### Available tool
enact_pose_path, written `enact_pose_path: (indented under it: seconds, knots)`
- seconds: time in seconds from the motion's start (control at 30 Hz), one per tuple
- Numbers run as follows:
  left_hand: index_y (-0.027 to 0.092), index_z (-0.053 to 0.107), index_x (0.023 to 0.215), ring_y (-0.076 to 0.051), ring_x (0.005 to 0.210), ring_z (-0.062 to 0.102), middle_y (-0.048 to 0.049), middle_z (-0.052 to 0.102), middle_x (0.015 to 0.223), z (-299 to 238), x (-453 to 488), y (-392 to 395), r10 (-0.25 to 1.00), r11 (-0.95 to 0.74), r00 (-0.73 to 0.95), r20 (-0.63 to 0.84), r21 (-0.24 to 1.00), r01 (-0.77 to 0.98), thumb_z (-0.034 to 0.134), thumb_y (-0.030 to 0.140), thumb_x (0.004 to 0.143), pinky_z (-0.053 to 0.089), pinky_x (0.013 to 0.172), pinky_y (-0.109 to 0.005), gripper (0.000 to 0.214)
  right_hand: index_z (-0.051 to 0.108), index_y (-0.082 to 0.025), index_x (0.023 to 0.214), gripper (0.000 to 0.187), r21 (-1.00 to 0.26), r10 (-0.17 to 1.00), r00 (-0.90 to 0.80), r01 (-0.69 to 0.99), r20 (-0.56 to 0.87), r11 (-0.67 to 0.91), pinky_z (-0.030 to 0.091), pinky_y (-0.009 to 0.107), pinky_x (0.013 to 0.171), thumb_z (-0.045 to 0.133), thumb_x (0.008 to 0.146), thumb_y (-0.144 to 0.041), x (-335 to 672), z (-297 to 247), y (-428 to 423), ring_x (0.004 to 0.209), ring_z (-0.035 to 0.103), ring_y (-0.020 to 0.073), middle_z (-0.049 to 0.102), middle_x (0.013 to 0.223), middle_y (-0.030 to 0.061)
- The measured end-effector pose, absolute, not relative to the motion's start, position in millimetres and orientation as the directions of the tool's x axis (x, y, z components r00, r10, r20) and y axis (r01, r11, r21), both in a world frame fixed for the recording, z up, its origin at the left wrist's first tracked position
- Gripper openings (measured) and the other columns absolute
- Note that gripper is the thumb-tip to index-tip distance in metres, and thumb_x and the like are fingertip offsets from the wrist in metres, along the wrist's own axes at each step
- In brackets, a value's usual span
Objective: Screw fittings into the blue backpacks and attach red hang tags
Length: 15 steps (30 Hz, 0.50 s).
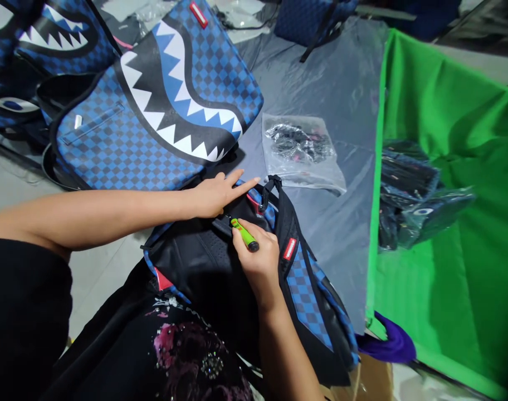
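A black and blue checkered backpack (304,289) lies back side up on my lap. My left hand (218,192) rests flat on its top edge, fingers stretched out near the black carry loop (270,186). My right hand (258,259) is closed around a small green tool with a black tip (244,235), its front end touching the black back panel of the backpack. A red label (290,248) shows on a shoulder strap just right of that hand.
A second blue checkered backpack with a shark-mouth print (166,106) lies behind, more of them at the upper left (53,33). A clear bag of black parts (299,147) sits on grey plastic sheeting (341,89). A green cloth bin (458,223) with wrapped items stands right.
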<state>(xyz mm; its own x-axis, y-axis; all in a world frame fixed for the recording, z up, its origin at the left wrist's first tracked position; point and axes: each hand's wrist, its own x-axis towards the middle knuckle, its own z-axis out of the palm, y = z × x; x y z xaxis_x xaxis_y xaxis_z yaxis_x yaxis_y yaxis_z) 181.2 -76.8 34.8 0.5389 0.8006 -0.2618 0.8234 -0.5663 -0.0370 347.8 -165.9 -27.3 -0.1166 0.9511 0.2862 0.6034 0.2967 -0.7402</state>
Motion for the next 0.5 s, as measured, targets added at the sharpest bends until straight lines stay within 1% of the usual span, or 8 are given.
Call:
enact_pose_path:
  seconds: [0.1,0.2,0.27,0.33,0.37,0.4,0.5]
  knots:
    - [0.030,-0.002,0.160,-0.032,0.120,0.052,-0.0138,0.010,0.166,34,175,-75,0.773,-0.604,0.583,-0.250,-0.010,0.797,0.062,0.016,0.081,0.053,0.086,-0.037,0.102,0.074,-0.020,0.104,0.023,-0.750,0.955,-0.112,0.596,0.275,0.286,0.052,0.039,0.092,0.061,0.089,-0.032,348,-24,-167,0.098,0.072,0.0239,0.077,0.103,0.0073]
    - [0.032,-0.002,0.159,-0.031,0.121,0.053,-0.0123,0.006,0.167,36,172,-73,0.771,-0.597,0.578,-0.267,0.015,0.802,0.062,0.015,0.079,0.052,0.087,-0.037,0.103,0.075,-0.021,0.104,0.023,-0.761,0.961,-0.109,0.591,0.254,0.268,0.052,0.039,0.092,0.062,0.088,-0.032,347,-21,-167,0.097,0.072,0.0233,0.077,0.103,0.0069]
    - [0.033,-0.005,0.159,-0.030,0.122,0.054,-0.0126,-0.001,0.168,37,171,-72,0.785,-0.560,0.552,-0.282,0.058,0.826,0.061,0.013,0.078,0.052,0.088,-0.036,0.107,0.075,-0.021,0.104,0.023,-0.773,0.963,-0.116,0.578,0.241,0.263,0.053,0.039,0.091,0.063,0.087,-0.031,345,-19,-164,0.096,0.072,0.0229,0.077,0.103,0.0063]
    - [0.033,-0.011,0.158,-0.030,0.123,0.055,-0.0153,-0.007,0.167,37,171,-72,0.817,-0.484,0.495,-0.295,0.115,0.868,0.063,0.014,0.077,0.051,0.089,-0.036,0.111,0.076,-0.021,0.103,0.023,-0.779,0.963,-0.131,0.568,0.235,0.267,0.053,0.038,0.089,0.064,0.086,-0.031,342,-18,-161,0.095,0.073,0.0229,0.077,0.101,0.0057]
    - [0.033,-0.013,0.158,-0.030,0.124,0.056,-0.0168,-0.006,0.166,36,170,-72,0.834,-0.443,0.465,-0.296,0.141,0.885,0.064,0.016,0.077,0.051,0.090,-0.036,0.112,0.076,-0.021,0.102,0.022,-0.776,0.963,-0.140,0.570,0.230,0.268,0.053,0.038,0.089,0.064,0.086,-0.031,341,-17,-159,0.095,0.072,0.0231,0.078,0.100,0.0054]
    - [0.033,-0.013,0.157,-0.030,0.124,0.056,-0.0179,-0.001,0.166,34,170,-72,0.847,-0.410,0.441,-0.296,0.162,0.898,0.065,0.017,0.078,0.051,0.091,-0.036,0.112,0.076,-0.021,0.102,0.022,-0.771,0.964,-0.146,0.578,0.223,0.267,0.053,0.038,0.089,0.064,0.086,-0.031,339,-17,-158,0.095,0.072,0.0232,0.078,0.100,0.0051]
    - [0.032,-0.012,0.158,-0.029,0.118,0.060,-0.0169,0.024,0.159,30,169,-72,0.859,-0.381,0.422,-0.289,0.189,0.905,0.064,0.021,0.081,0.051,0.089,-0.035,0.108,0.076,-0.022,0.099,0.020,-0.742,0.971,-0.113,0.628,0.210,0.233,0.053,0.038,0.090,0.062,0.086,-0.029,334,-15,-157,0.096,0.072,0.0235,0.078,0.099,0.0050]
